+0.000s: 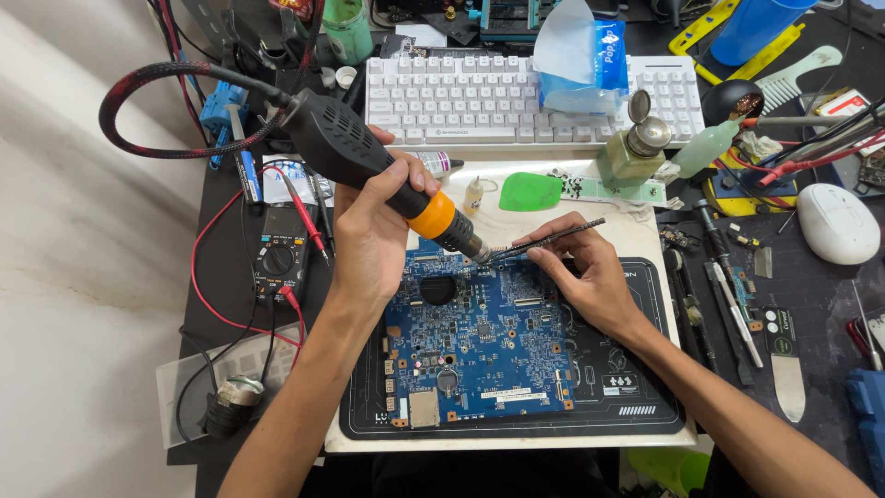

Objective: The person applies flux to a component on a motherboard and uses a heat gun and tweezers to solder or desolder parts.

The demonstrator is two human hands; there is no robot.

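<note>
While gripping hot-air gun (pixel 369 161) w/ left hand (pixel 373 231), fingers wrapped round black handle just above orange collar, nozzle angled down to upper edge of blue board (pixel 479 337). Right hand (pixel 590 277) pinching tweezers (pixel 544 242) btwn thumb & fingers, heel resting on board's right side, tips meeting nozzle end at same spot. Board lying flat on black mat (pixel 645 406), centre of desk. Braided hose (pixel 157 101) looping off gun to upper left. Multimeter (pixel 277 254) w/ red leads left of left hand. White keyboard (pixel 461 92) behind, green pick (pixel 530 192) & small bottle (pixel 474 195) btwn keyboard & board. White mouse (pixel 837 223) far right.
</note>
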